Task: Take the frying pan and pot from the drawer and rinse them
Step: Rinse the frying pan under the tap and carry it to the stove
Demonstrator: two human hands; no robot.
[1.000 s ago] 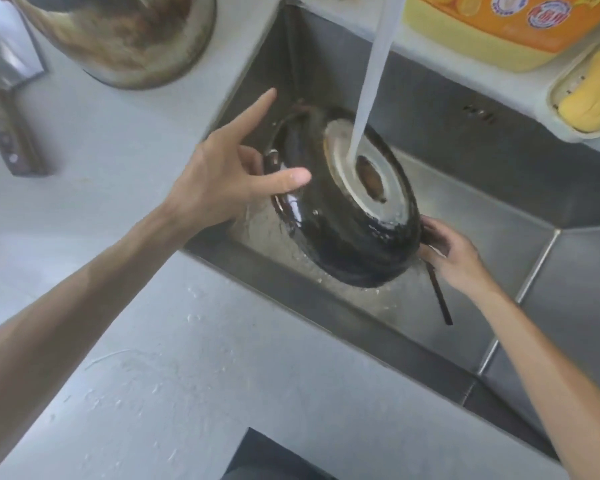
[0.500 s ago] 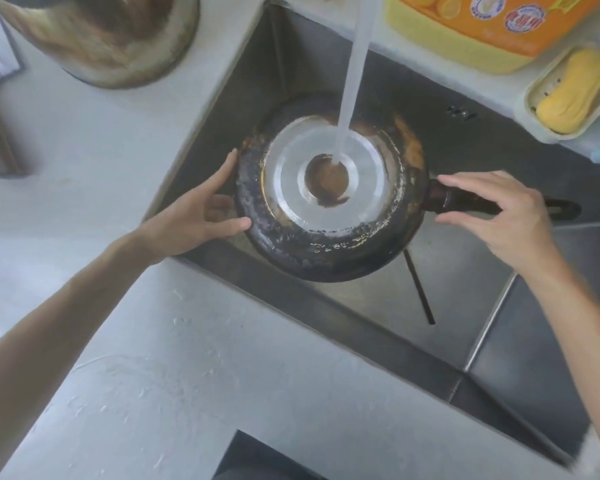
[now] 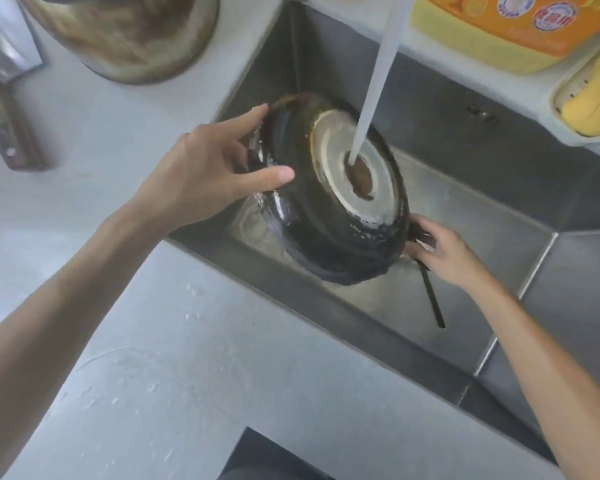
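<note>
Tilting on edge under the stream, the frying pan (image 3: 329,206) has left hand (image 3: 205,178) fingers spread on its near-left rim, right hand (image 3: 444,252) gripping its handle low right.

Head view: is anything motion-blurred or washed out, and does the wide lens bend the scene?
Head view: the pot at top left is smeared by motion blur, and the cleaver is soft; the frying pan and left hand read fairly sharp; glare whitens the pan's wet base; light is even and shadows soft; the sink edges splay toward the corners.
</note>
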